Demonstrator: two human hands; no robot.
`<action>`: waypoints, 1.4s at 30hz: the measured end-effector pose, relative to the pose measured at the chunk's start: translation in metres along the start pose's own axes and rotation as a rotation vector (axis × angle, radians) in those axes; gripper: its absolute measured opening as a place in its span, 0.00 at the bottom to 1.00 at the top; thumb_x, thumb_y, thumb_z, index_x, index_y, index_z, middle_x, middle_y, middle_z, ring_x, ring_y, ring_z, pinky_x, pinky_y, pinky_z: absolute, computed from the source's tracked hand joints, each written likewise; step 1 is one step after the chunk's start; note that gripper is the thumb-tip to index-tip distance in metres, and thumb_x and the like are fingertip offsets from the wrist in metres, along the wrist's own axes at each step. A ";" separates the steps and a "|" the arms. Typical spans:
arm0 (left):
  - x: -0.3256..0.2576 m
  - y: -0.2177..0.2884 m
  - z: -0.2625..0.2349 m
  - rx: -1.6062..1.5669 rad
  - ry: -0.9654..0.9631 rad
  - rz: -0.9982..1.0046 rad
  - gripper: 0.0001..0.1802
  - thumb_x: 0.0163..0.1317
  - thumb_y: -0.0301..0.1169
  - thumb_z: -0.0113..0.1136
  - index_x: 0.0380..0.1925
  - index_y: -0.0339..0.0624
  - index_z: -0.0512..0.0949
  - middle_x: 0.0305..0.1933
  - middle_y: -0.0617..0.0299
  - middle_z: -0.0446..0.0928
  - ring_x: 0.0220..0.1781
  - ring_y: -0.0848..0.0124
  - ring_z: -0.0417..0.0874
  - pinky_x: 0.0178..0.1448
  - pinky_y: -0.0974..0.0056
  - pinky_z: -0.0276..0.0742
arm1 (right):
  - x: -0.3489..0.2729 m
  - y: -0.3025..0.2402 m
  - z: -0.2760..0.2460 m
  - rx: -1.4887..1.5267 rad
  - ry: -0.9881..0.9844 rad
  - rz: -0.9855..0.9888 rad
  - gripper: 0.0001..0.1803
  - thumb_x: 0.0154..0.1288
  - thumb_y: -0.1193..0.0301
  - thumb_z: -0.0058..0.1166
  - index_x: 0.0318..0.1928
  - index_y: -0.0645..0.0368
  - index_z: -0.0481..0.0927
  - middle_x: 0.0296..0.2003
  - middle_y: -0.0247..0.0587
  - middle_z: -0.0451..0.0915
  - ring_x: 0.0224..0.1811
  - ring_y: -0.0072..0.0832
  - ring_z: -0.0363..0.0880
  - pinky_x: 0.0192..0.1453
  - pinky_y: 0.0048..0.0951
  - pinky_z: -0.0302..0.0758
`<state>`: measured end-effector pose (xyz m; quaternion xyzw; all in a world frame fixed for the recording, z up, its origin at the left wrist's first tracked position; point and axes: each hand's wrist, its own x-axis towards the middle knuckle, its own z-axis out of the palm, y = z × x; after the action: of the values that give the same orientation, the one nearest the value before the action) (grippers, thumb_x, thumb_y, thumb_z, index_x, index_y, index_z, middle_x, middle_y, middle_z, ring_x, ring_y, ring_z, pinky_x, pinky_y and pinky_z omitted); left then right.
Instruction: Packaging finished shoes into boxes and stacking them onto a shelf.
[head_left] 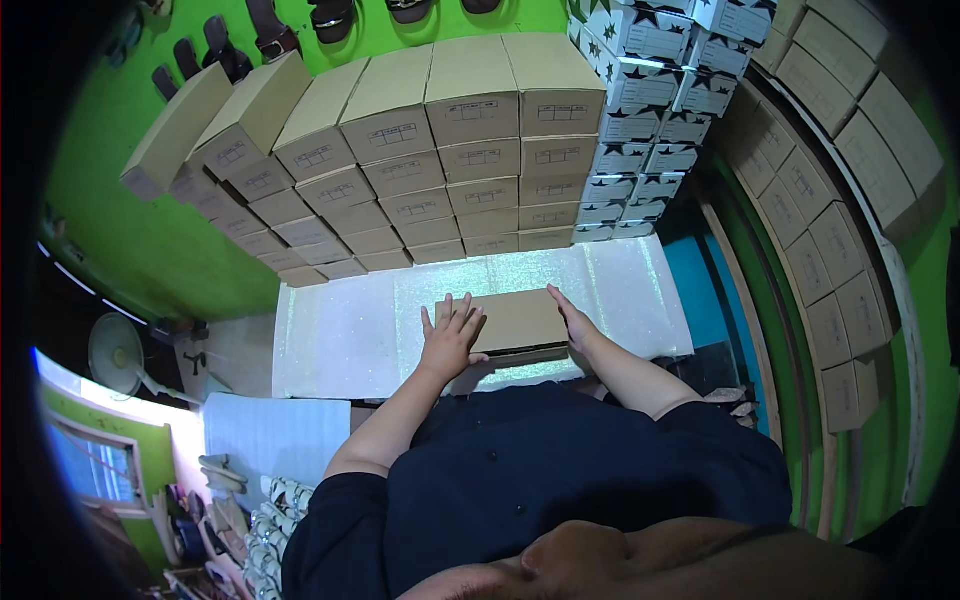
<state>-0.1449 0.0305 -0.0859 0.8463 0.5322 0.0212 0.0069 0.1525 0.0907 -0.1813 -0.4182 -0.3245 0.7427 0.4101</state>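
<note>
A brown cardboard box [518, 318] lies on the shiny white-covered table [335, 335] in front of my body. Spread fingers of my left hand [453, 335] rest at the box's left end, with the thumb near its front corner. My right hand [574, 322] lies flat against the right end, fingers stretched out and pointing away from me. Along the near side of the box runs a dark strip under the top; whether this is a gap or shadow I cannot tell. What is inside the box is hidden.
Stacked brown boxes [480, 160] line the table's far edge, beside a tall stack of white boxes with dark stars [625, 130]. Shelves on the right hold more brown boxes [835, 235]. Sandals [275, 30] hang on the green wall. A fan [117, 353] stands at left.
</note>
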 end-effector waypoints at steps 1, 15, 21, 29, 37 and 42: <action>0.001 0.000 -0.001 -0.001 -0.002 -0.001 0.55 0.46 0.65 0.67 0.73 0.58 0.60 0.81 0.55 0.49 0.82 0.45 0.44 0.72 0.22 0.37 | 0.010 0.012 -0.012 -0.051 0.000 -0.027 0.39 0.74 0.41 0.40 0.77 0.47 0.55 0.74 0.43 0.58 0.74 0.33 0.60 0.77 0.36 0.56; -0.008 -0.011 0.050 -0.111 -0.084 -0.072 0.49 0.57 0.66 0.57 0.75 0.63 0.57 0.81 0.54 0.49 0.81 0.44 0.44 0.74 0.26 0.38 | -0.019 0.011 -0.014 -0.534 0.139 -0.213 0.31 0.79 0.58 0.36 0.78 0.46 0.50 0.79 0.46 0.43 0.82 0.41 0.37 0.81 0.38 0.43; -0.015 -0.018 0.055 -0.093 -0.022 -0.072 0.48 0.57 0.65 0.56 0.75 0.61 0.58 0.80 0.52 0.50 0.81 0.42 0.43 0.74 0.25 0.39 | -0.038 0.005 -0.015 -1.558 0.503 -0.273 0.47 0.64 0.69 0.56 0.79 0.39 0.45 0.78 0.50 0.42 0.81 0.56 0.35 0.77 0.64 0.45; -0.017 -0.020 0.049 -0.066 -0.037 -0.084 0.47 0.57 0.67 0.54 0.74 0.63 0.59 0.80 0.55 0.50 0.82 0.48 0.45 0.74 0.24 0.35 | -0.054 -0.020 -0.004 -1.994 0.046 -0.466 0.48 0.58 0.61 0.64 0.75 0.23 0.53 0.79 0.41 0.39 0.82 0.48 0.29 0.75 0.73 0.26; -0.023 -0.030 0.060 -0.052 -0.035 -0.099 0.47 0.59 0.64 0.54 0.75 0.62 0.56 0.81 0.58 0.48 0.82 0.50 0.45 0.75 0.24 0.35 | -0.058 -0.025 -0.001 -2.057 -0.014 -0.477 0.50 0.54 0.54 0.67 0.74 0.20 0.54 0.80 0.41 0.38 0.82 0.47 0.28 0.74 0.76 0.26; -0.030 -0.045 0.068 -0.064 -0.032 -0.099 0.46 0.61 0.61 0.55 0.76 0.62 0.54 0.81 0.59 0.48 0.82 0.52 0.45 0.75 0.25 0.34 | -0.053 -0.019 -0.001 -2.028 0.034 -0.625 0.52 0.50 0.51 0.70 0.74 0.18 0.54 0.79 0.39 0.39 0.82 0.47 0.30 0.73 0.77 0.28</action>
<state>-0.1955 0.0238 -0.1566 0.8185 0.5723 0.0244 0.0436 0.1763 0.0529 -0.1474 -0.4729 -0.8796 -0.0198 0.0467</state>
